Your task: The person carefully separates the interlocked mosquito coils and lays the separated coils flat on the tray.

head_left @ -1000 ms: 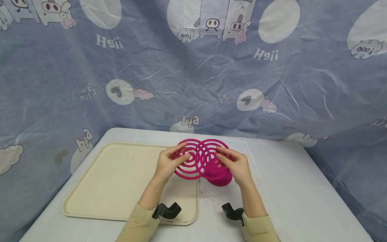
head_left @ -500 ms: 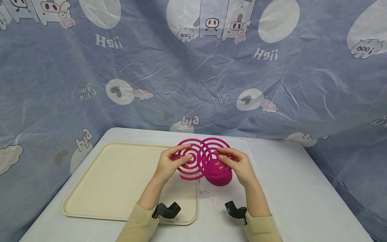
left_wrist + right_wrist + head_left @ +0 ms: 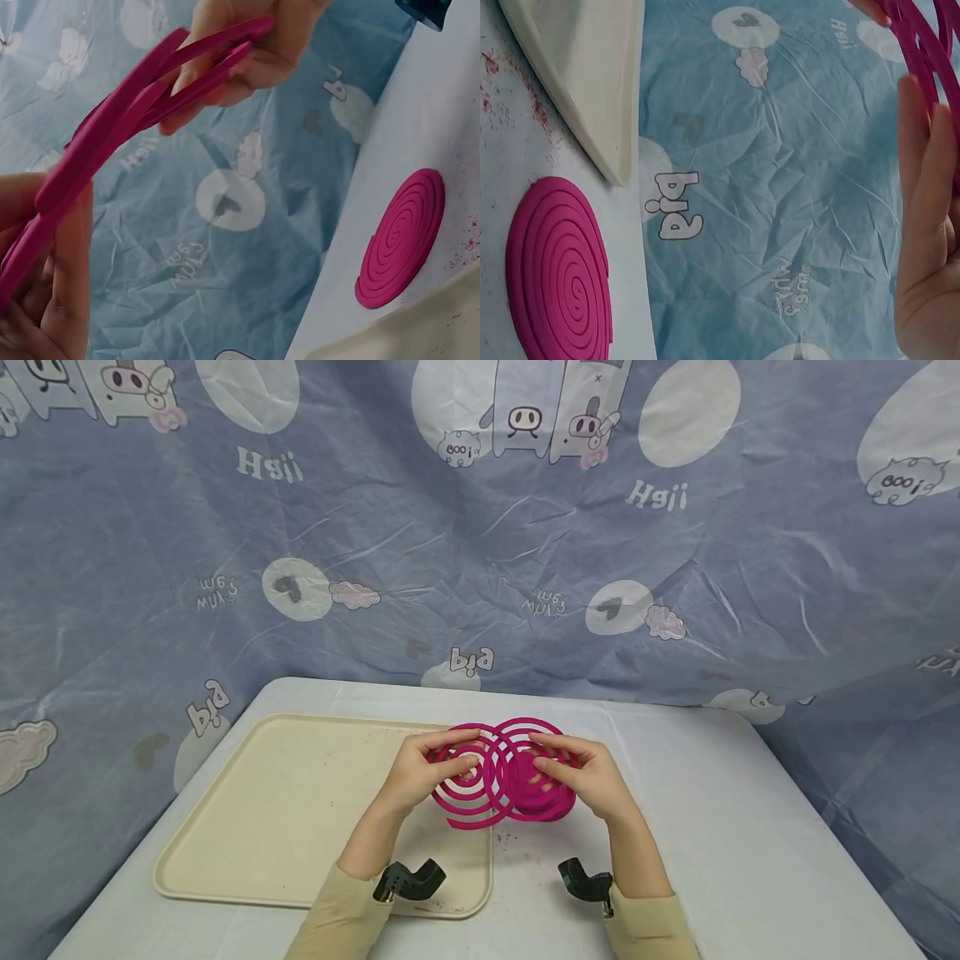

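Two magenta mosquito coils are held up side by side, their rings overlapping in the middle. My left hand (image 3: 412, 777) pinches the left mosquito coil (image 3: 468, 823) near its centre between thumb and fingers. The right mosquito coil (image 3: 525, 722) is pinched the same way by my right hand (image 3: 600, 777). Seen edge-on in the left wrist view, the two spirals cross and lie at a slight angle to each other. Below them on the table lies another tightly wound coil (image 3: 401, 238), flat, also visible in the right wrist view; the held coils partly cover it in the head view.
A cream tray (image 3: 285, 810) takes up the left of the white table (image 3: 720, 827), its right edge under my left hand. Magenta crumbs (image 3: 536, 105) are scattered beside the coil on the table. A blue patterned cloth (image 3: 480, 543) hangs behind.
Both hands have come down a little with the two coils, which now overlap more of the coil on the table. The left coil's loose outer end has come into view.
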{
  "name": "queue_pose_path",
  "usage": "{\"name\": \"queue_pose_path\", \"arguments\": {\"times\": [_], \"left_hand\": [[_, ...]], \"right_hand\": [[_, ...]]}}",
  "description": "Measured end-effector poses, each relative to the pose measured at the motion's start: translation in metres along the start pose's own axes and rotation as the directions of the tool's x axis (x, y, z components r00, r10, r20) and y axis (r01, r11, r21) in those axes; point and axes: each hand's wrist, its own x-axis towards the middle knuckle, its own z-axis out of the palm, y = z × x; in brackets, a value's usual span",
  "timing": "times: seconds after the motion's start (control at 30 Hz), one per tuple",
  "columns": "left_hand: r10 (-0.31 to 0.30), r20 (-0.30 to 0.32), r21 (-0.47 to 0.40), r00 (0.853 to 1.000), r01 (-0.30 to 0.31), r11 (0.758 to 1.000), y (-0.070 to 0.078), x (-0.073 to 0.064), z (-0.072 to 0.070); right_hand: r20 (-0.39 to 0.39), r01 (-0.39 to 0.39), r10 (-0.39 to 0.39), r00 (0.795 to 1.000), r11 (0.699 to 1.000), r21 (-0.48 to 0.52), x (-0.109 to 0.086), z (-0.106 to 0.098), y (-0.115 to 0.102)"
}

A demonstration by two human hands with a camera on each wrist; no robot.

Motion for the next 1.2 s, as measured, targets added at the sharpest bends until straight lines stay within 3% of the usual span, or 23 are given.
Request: {"name": "queue_pose_path", "arguments": {"times": [0.2,0.37,0.5,0.7,0.8,0.83,0.9,1.03,1.1,1.2], "left_hand": [[0.010,-0.108,-0.040,0.994,-0.014,0.999,0.000,0.000,0.004],[0.004,-0.209,-0.057,0.978,-0.016,0.998,0.000,0.001,0.009],[-0.004,-0.303,-0.120,0.953,-0.034,0.992,-0.001,0.002,0.013],[0.025,-0.444,-0.160,0.896,-0.107,0.981,-0.003,0.004,0.022],[0.029,-0.453,-0.153,0.891,-0.109,0.982,-0.003,0.004,0.025],[0.023,-0.440,-0.142,0.898,-0.096,0.985,-0.003,0.004,0.023],[0.017,-0.375,-0.129,0.927,-0.070,0.989,-0.002,0.003,0.017],[0.014,-0.124,-0.020,0.992,-0.016,1.000,0.002,0.000,-0.004],[0.006,0.031,0.035,0.999,-0.007,0.999,0.003,-0.002,-0.013],[-0.026,0.195,0.095,0.980,0.008,0.995,0.004,-0.003,-0.021]], "right_hand": [[-0.102,0.032,-0.027,0.994,0.998,0.053,0.002,0.008,0.000],[-0.173,0.024,-0.001,0.985,0.991,0.131,0.003,0.014,0.000],[-0.248,0.034,0.018,0.968,0.979,0.203,0.004,0.021,-0.002],[-0.359,0.129,-0.001,0.933,0.935,0.332,0.007,0.034,-0.003],[-0.378,0.149,-0.006,0.926,0.925,0.350,0.007,0.035,-0.004],[-0.368,0.136,-0.001,0.930,0.930,0.340,0.007,0.034,-0.004],[-0.323,0.089,0.014,0.946,0.949,0.303,0.005,0.028,-0.004],[-0.122,-0.010,0.032,0.992,0.984,0.177,0.001,0.011,-0.003],[0.012,-0.029,0.028,1.000,0.993,0.118,-0.001,0.004,-0.002],[0.173,-0.039,0.031,0.984,0.998,0.045,-0.002,-0.002,-0.002]]}}
